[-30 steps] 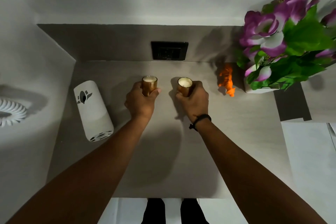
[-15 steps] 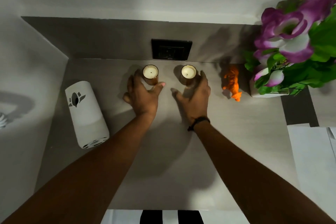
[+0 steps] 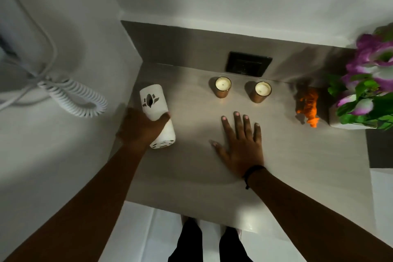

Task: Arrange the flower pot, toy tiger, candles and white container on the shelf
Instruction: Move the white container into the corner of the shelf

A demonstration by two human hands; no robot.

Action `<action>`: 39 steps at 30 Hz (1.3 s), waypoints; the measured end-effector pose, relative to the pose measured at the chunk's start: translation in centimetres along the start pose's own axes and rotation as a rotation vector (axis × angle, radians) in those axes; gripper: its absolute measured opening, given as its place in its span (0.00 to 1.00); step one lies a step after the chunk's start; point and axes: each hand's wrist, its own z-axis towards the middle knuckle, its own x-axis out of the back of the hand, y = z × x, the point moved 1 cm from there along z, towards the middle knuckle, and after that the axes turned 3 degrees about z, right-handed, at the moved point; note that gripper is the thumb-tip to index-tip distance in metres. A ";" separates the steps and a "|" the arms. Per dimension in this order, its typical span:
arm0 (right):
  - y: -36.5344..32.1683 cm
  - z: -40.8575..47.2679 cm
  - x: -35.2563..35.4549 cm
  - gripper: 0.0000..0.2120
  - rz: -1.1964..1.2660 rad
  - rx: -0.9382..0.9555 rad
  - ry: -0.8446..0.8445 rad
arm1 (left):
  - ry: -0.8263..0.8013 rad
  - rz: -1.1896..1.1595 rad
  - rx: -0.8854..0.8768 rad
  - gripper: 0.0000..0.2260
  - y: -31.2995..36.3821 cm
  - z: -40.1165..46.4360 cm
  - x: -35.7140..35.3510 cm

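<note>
While the right hand [image 3: 241, 149] lies flat on the shelf [image 3: 191, 176] with its fingers spread and holding nothing, probably just steadying the person, the left hand [image 3: 139, 128] has wrapped round the middle of the white container [image 3: 156, 112] at the left end, thumb on its right side. The container leans on its side near the left wall, so I take this grip as meant to stand it up or shift it. The two candles [image 3: 223, 87] stand side by side at the far edge, apart from each other, below a dark wall plate [image 3: 248, 66]. Right of them stands the toy tiger [image 3: 309, 106], just beside the flower pot [image 3: 348, 120] at the far right. Those four look settled; the container seems the last piece.
</note>
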 end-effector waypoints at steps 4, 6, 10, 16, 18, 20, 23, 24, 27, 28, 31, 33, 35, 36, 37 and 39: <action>0.1 0.0 -0.2 0.41 -0.019 0.005 0.001 | -0.163 -0.270 0.080 0.43 -0.7 -0.7 -1.3; 0.2 0.0 -0.3 0.41 -0.020 0.007 0.004 | -0.084 -0.333 0.098 0.36 0.1 -0.4 -2.5; 0.2 0.0 -0.4 0.40 -0.031 0.008 -0.001 | 0.096 -0.526 -0.010 0.37 2.3 1.6 -3.5; 0.5 0.1 -0.6 0.40 -0.023 0.009 -0.006 | 0.294 -0.701 -0.282 0.45 4.1 6.1 -4.0; 0.4 0.2 -0.7 0.40 -0.031 0.010 -0.003 | 0.327 -0.718 -0.310 0.47 3.8 7.0 -4.7; 0.3 0.2 -0.5 0.40 -0.035 0.007 -0.006 | 0.375 -0.718 -0.329 0.46 3.2 6.8 -5.6; 0.3 0.1 -0.3 0.40 -0.038 0.006 -0.002 | 0.466 -0.726 -0.276 0.41 2.2 5.8 -6.9; 0.3 0.1 -0.2 0.40 -0.038 0.006 -0.003 | 0.497 -0.714 -0.258 0.39 2.0 5.5 -7.1; 0.2 0.1 -0.2 0.40 -0.040 0.003 -0.004 | 0.585 -0.613 -0.241 0.35 1.8 5.7 -7.5; 0.2 0.1 -0.3 0.40 -0.042 0.003 -0.003 | 0.600 -0.595 -0.239 0.34 1.9 6.0 -7.5; 0.3 0.1 -0.4 0.40 -0.041 0.001 -0.001 | 0.571 -0.590 -0.237 0.34 2.7 7.7 -7.3; 0.4 0.1 -0.5 0.40 -0.043 0.000 -0.002 | 0.521 -0.618 -0.238 0.36 3.4 9.3 -6.9; 0.4 0.1 -0.6 0.40 -0.043 0.001 -0.003 | 0.483 -0.663 -0.259 0.38 4.0 11.1 -6.2; 0.4 0.2 -0.6 0.40 -0.044 0.000 -0.004 | 0.465 -0.675 -0.270 0.39 4.4 11.9 -5.9; 0.4 0.2 -0.6 0.40 -0.047 -0.001 -0.005 | 0.442 -0.687 -0.275 0.40 4.7 12.7 -5.6; 0.5 0.2 -0.7 0.40 -0.054 0.000 -0.001 | 0.400 -0.711 -0.269 0.41 5.1 13.7 -5.4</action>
